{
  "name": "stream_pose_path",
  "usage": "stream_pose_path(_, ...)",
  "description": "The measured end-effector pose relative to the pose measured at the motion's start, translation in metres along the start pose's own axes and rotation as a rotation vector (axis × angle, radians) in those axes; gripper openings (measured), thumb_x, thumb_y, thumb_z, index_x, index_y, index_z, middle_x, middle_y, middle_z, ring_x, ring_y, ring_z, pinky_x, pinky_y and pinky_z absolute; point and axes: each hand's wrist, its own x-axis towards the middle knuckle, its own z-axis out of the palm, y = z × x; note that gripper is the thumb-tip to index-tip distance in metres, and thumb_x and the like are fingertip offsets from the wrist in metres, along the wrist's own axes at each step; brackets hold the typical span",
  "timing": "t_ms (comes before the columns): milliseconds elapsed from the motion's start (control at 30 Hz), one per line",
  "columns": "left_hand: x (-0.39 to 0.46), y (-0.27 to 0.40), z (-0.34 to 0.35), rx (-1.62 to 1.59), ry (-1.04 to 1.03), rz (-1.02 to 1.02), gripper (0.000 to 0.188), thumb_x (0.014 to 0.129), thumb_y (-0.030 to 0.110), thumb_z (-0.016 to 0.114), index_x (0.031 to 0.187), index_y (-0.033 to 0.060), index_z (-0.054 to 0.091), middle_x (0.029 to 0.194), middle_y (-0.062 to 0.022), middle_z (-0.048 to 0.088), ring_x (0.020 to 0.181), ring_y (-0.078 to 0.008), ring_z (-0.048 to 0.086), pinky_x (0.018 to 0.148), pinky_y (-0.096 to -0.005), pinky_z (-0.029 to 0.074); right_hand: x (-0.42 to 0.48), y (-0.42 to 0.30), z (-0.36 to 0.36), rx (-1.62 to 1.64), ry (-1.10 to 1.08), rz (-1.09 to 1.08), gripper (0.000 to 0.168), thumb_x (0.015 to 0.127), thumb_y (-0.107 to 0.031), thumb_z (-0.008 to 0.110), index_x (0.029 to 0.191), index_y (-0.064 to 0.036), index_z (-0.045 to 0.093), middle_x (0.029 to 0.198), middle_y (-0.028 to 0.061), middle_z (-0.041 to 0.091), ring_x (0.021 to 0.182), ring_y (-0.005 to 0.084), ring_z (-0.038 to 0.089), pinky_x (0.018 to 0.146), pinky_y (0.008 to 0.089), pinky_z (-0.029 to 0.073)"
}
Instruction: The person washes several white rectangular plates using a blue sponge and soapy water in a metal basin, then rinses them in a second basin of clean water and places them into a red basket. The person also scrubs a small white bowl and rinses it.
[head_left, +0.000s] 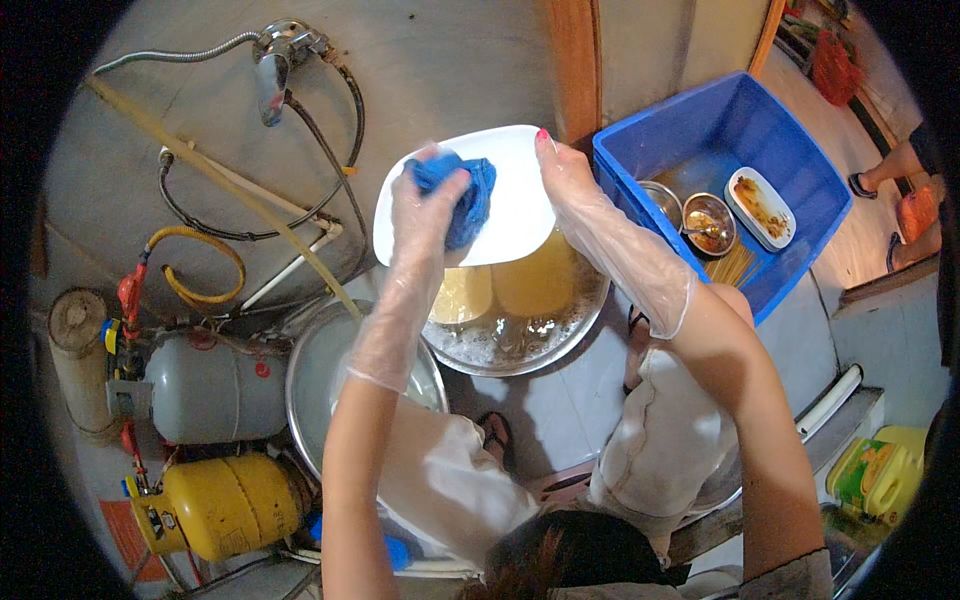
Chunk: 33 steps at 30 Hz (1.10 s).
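Note:
A white rectangular plate with rounded corners (517, 195) is held up above a round metal basin (525, 367). My right hand (562, 169), in a clear plastic glove, grips the plate's right edge. Pressed to the plate's face is a blue cloth (472, 199), bunched in my gloved left hand (427, 199). Foamy, brownish water (517, 341) fills the basin, and pale dishes (461, 292) lie in it, partly hidden by the plate. Left of it stands a second metal basin (315, 405) with a hose running into it, partly covered by my left forearm.
On the right, a blue plastic crate (817, 247) holds metal bowls (709, 225), a soiled white dish (761, 206) and thin wooden sticks (731, 266). Grey (217, 386) and yellow gas cylinders (232, 506) lie at left, below a wall-mounted tap (274, 75). Another person's legs (892, 169) show far right.

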Motion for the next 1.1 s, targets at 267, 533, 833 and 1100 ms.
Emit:
stream_pose_path(267, -0.02, -0.007, 0.054, 0.262, -0.129, 0.32, 0.039, 0.072, 0.015, 0.063, 0.109, 0.0121, 0.049, 0.098, -0.0125, 0.056, 0.09, -0.0227, 0.054, 0.078, -0.0327, 0.043, 0.017, 0.024, 0.008, 0.059, 0.011, -0.197, 0.03, 0.09, -0.026, 0.038, 0.092, -0.002, 0.056, 0.079, 0.0067, 0.058, 0.071, 0.0106, 0.051, 0.068, 0.0266, 0.042)
stream_pose_path(533, 0.035, -0.054, -0.003, -0.17, 0.134, 0.153, 0.038, 0.079, 0.008, 0.057, 0.115, 0.012, 0.042, 0.102, -0.0081, 0.051, 0.086, -0.0176, 0.053, 0.073, -0.0266, 0.049, -0.031, -0.041, 0.006, -0.025, -0.028, -0.145, 0.033, 0.09, -0.029, 0.039, 0.099, 0.001, 0.051, 0.078, 0.0074, 0.056, 0.071, 0.013, 0.051, 0.065, 0.0283, 0.043)
stream_pose_path(833, 0.001, -0.022, 0.037, -0.395, -0.116, 0.033, 0.037, 0.074, 0.011, 0.063, 0.108, 0.014, 0.05, 0.104, -0.0074, 0.049, 0.092, -0.0165, 0.05, 0.077, -0.026, 0.043, -0.021, -0.027, 0.02, -0.203, -0.038, -0.169, 0.03, 0.09, -0.025, 0.041, 0.094, 0.001, 0.055, 0.075, 0.0057, 0.056, 0.069, 0.0112, 0.05, 0.065, 0.025, 0.042)
stream_pose_path(1100, 0.007, -0.026, 0.046, -0.123, -0.04, 0.25, 0.035, 0.077, 0.01, 0.06, 0.109, 0.0152, 0.049, 0.106, -0.0102, 0.052, 0.097, -0.0226, 0.05, 0.081, -0.0319, 0.045, -0.02, -0.027, 0.012, -0.068, -0.094, -0.157, 0.033, 0.09, -0.029, 0.039, 0.098, 0.0, 0.052, 0.078, 0.0043, 0.053, 0.069, 0.0096, 0.046, 0.064, 0.0237, 0.039)
